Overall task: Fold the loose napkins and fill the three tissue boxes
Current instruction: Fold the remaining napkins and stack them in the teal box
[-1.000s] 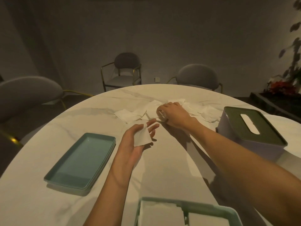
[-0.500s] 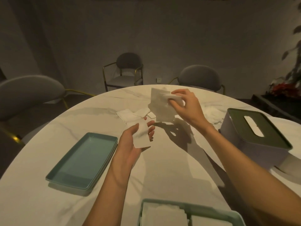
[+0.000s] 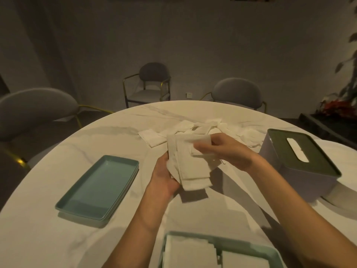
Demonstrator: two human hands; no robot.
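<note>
while both hands meet over the middle of the bench (image 3: 58, 238), got a bunch of white napkins (image 3: 190, 167) held up between them, clear of the marble top. left hand (image 3: 164, 176) cupped underneath and behind, fingers wrapped round the lower left edge of the paper. right hand (image 3: 226, 149) coming in from the right, fingers curled and pinching a folded strip across the top of the same bunch. can't tell how many sheets are in there, looks like a few layered, lower edge hanging loose.

further back, a messy pile of loose napkins (image 3: 202, 128) spread across the far side of the bench, just behind the hands. off to the right, a tissue box (image 3: 301, 171) sitting upright with a dark green lid and a white slot on top, near the right forearm but not touching. on the left, an empty teal tray (image 3: 100, 186), well apart from everything else. right at the bottom edge, another teal tray (image 3: 218, 241) with stacks of folded napkins (image 3: 185, 252) inside, cut off by the frame.

three grey chairs (image 3: 152, 82) round the far side, dim room, some plant (image 3: 347, 78) over on the right.
</note>
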